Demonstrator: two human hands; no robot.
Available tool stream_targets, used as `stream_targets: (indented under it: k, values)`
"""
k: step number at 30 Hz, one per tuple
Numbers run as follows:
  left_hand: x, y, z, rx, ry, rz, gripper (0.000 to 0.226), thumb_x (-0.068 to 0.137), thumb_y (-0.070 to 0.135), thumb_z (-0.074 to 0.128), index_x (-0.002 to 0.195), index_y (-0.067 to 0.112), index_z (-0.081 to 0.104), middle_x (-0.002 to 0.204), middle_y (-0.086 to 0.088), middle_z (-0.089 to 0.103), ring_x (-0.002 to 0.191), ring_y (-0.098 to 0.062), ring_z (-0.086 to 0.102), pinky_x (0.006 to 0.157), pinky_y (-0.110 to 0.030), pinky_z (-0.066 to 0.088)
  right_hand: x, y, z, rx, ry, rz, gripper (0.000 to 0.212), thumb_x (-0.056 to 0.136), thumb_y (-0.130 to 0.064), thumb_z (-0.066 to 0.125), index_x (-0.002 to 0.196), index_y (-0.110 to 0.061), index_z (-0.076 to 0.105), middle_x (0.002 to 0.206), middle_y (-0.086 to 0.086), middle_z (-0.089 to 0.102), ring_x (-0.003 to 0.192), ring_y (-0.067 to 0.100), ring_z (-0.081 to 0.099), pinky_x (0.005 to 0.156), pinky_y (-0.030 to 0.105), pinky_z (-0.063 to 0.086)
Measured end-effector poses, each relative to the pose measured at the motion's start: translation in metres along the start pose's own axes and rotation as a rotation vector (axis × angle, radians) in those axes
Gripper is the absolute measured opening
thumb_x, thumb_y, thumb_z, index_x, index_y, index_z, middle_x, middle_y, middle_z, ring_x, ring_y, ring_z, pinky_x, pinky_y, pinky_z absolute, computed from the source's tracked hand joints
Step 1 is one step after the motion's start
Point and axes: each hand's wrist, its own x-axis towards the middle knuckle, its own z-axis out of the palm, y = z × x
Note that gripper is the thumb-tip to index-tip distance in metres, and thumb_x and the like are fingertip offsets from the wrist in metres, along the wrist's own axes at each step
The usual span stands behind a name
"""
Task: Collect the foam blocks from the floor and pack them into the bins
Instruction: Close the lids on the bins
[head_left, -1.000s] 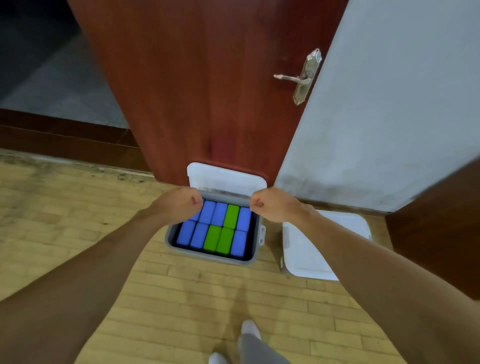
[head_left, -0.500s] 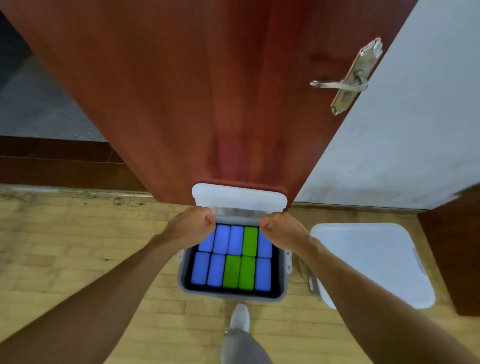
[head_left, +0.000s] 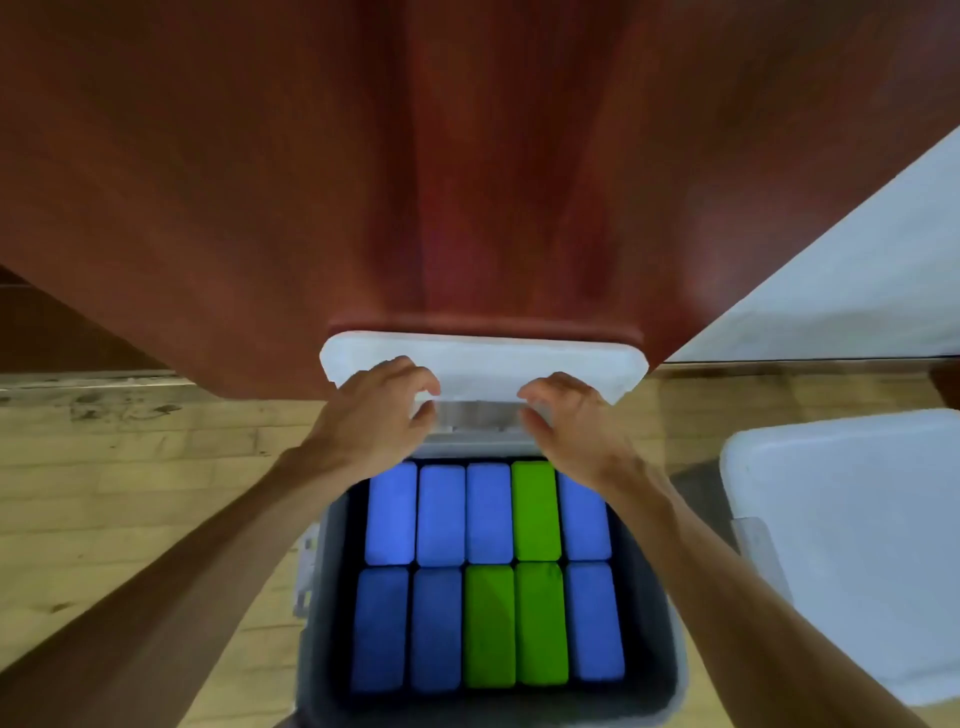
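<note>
A grey bin (head_left: 671, 623) stands on the floor below me, packed with blue foam blocks (head_left: 441, 514) and three green foam blocks (head_left: 535, 512) in two rows. Its white lid (head_left: 483, 358) leans upright against the door behind the bin. My left hand (head_left: 369, 415) and my right hand (head_left: 576, 421) are at the bin's far rim. Their fingers and thumbs are parted around the lid's lower edge, and I cannot tell if they grip it. My right wrist covers part of one blue block.
A red-brown wooden door (head_left: 467, 156) fills the view right behind the bin. A second bin with its white lid on (head_left: 852, 545) stands to the right. A pale wall (head_left: 857, 270) is at the far right, with wooden floor (head_left: 130, 493) to the left.
My view has moved closer over the bin. Both hands, which were fists on the bin's far rim, have uncurled and now reach the lid's lower edge.
</note>
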Motion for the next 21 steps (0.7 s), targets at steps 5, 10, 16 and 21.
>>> stream_targets:
  k: [5,10,16,21]
  values:
    - [0.073,-0.048,0.09,0.095,0.159,0.139,0.033,0.089,0.019,0.058,0.122,0.015,0.061,0.124,-0.002,0.052,0.117,-0.021,0.051,0.099,-0.032,0.034,0.075,0.05,0.092,-0.109,0.142,0.002,0.036,0.093,-0.023,0.053,0.127,-0.012,0.058,0.129,0.006,0.055,0.123,0.024,0.047,0.102,0.037,0.043]
    - [0.124,-0.066,0.138,0.153,0.3,0.176,0.05,0.089,0.024,0.059,0.136,0.016,0.046,0.136,-0.004,0.043,0.128,-0.023,0.036,0.108,-0.036,0.026,0.119,0.073,0.144,-0.281,0.554,-0.147,0.033,0.078,-0.025,0.067,0.106,-0.007,0.063,0.108,0.011,0.058,0.096,0.032,0.053,0.08,0.044,0.05]
    - [0.142,-0.072,0.17,0.282,0.615,0.206,0.039,0.096,0.042,0.039,0.112,0.017,0.064,0.107,-0.006,0.051,0.099,-0.026,0.046,0.086,-0.038,0.032,0.136,0.075,0.16,-0.431,0.838,-0.124,0.035,0.095,-0.04,0.043,0.098,-0.015,0.066,0.097,0.005,0.06,0.086,0.028,0.053,0.078,0.04,0.034]
    - [0.128,-0.068,0.173,0.442,0.613,0.176,0.043,0.099,0.04,0.024,0.106,0.021,0.063,0.082,-0.007,0.064,0.077,-0.03,0.057,0.083,-0.043,0.034,0.118,0.091,0.157,-0.476,0.694,-0.029,0.054,0.097,-0.055,0.029,0.096,-0.018,0.068,0.089,0.008,0.065,0.088,0.031,0.06,0.101,0.053,0.033]
